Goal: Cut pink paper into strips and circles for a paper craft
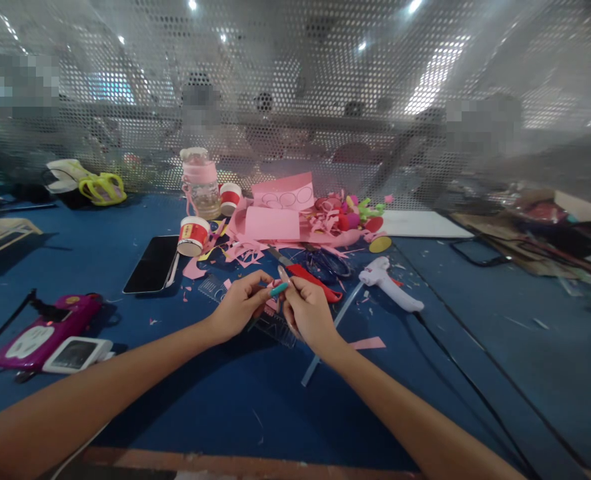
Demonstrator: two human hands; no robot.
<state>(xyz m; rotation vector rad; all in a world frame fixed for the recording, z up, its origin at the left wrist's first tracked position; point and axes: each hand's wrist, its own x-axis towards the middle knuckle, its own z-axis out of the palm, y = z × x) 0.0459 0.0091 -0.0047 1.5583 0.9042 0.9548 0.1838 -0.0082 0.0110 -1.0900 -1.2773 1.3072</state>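
Observation:
Close together over the middle of the desk, both my hands have their fingers pinched. My left hand (238, 307) grips a small piece of pink paper (271, 305), which is partly hidden by the fingers. Between the fingertips, my right hand (309, 310) has a short teal stick-like piece (278, 289); its exact kind is unclear. Under the hands lies a clear plastic ruler stencil (275, 328). Just behind my right hand are a red-handled tool (318, 280) and dark blue-handled scissors (328, 265).
A white glue gun (393, 288) with its cord and a clear glue stick (331, 333) lie right. Pink paper (273, 223) and scraps spread behind, near paper cups (193, 237) and a bottle (200, 187). Left are a phone (153, 265) and a purple device (50, 333). Perforated metal (285, 133) rises behind.

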